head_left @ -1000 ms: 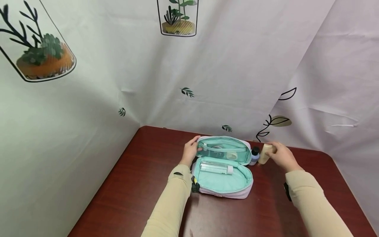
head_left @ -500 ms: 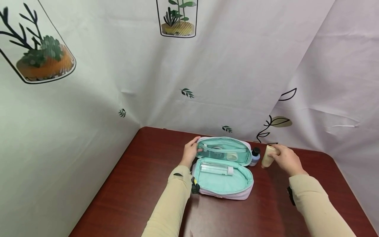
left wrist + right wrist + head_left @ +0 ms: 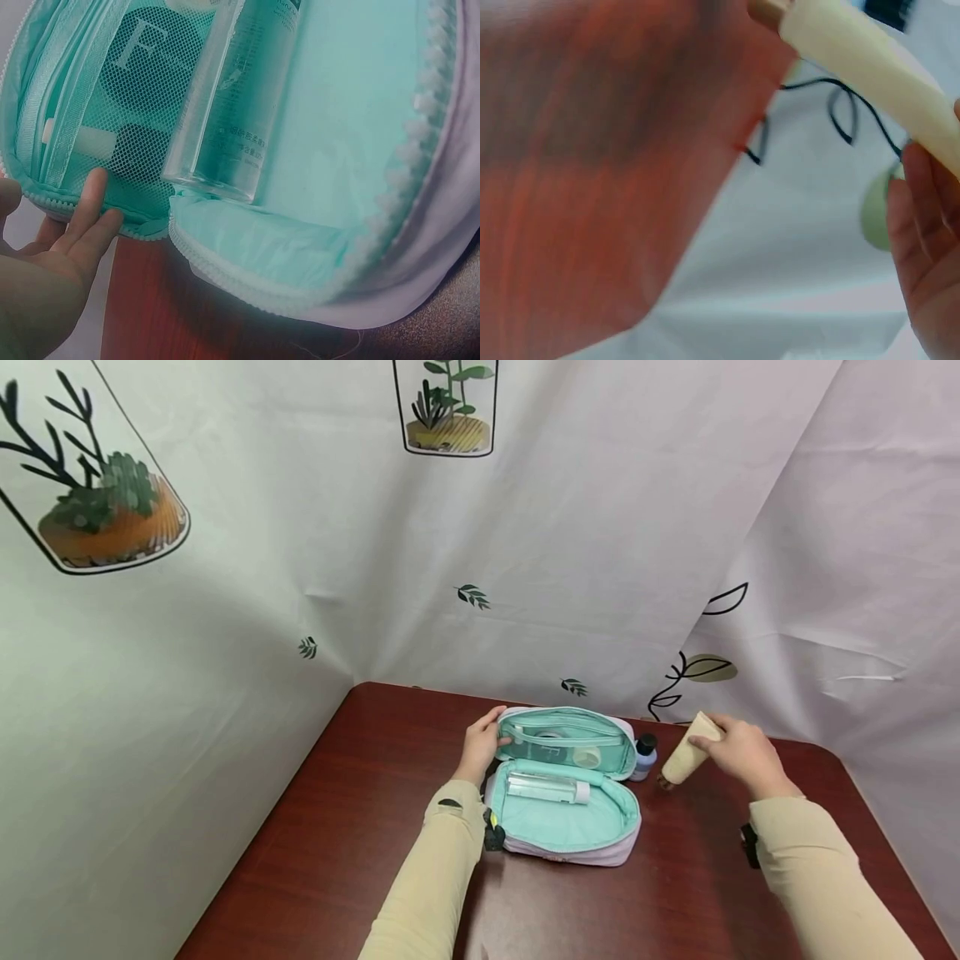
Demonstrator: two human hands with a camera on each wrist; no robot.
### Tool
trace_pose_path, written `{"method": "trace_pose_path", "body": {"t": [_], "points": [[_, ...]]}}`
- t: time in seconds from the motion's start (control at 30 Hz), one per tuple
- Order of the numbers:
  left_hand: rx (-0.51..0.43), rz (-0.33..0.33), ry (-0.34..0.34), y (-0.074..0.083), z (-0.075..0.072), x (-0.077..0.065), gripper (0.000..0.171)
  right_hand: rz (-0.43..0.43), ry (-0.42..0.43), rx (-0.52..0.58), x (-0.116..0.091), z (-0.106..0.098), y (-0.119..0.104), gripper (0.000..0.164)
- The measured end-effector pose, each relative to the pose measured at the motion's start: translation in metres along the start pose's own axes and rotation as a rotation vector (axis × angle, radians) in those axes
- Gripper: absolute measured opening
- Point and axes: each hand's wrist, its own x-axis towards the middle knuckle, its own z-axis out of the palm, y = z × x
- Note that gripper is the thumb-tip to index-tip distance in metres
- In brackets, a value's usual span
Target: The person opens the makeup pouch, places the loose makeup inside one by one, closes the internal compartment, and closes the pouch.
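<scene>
Got a dark reddish-brn table (image 3: 360, 827), glossy, w/ lighter sheen nr mid of its near part & a darker shadow on the R. Streaky grain, blurry in the R wrist view. Rounded at both far corners; cut off at bottom of head view. Sitting directly on it, twd the far edge & R of ctr: an open pouch (image 3: 592, 822), pale lilac outside w/ mint lining, spread into a near & a far half. Also a sm. bluish bottle (image 3: 643, 766) w/ blk cap, upright, just R of pouch.
</scene>
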Motion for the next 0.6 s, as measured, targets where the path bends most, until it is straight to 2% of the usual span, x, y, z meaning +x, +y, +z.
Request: {"method": "trace_pose_path", "body": {"t": [0.17,0.27,0.43,0.6], "points": [[-0.002,-0.002,0.003,0.001,0.000,0.000,0.037,-0.035,-0.051,0.022,0.002,-0.018,-0.015,0.061],[-0.004,-0.002,0.005,0.000,0.000,0.000,0.037,-0.075,-0.061,0.028,0.004,-0.022,-0.027,0.051],[0.001,0.004,-0.002,-0.001,0.000,0.000,0.037,-0.155,-0.083,0.064,0.006,-0.020,-0.047,0.026],[0.009,0.011,-0.006,-0.002,0.001,0.000,0.037,-0.207,-0.144,0.096,0.009,-0.012,-0.064,0.017]]}}
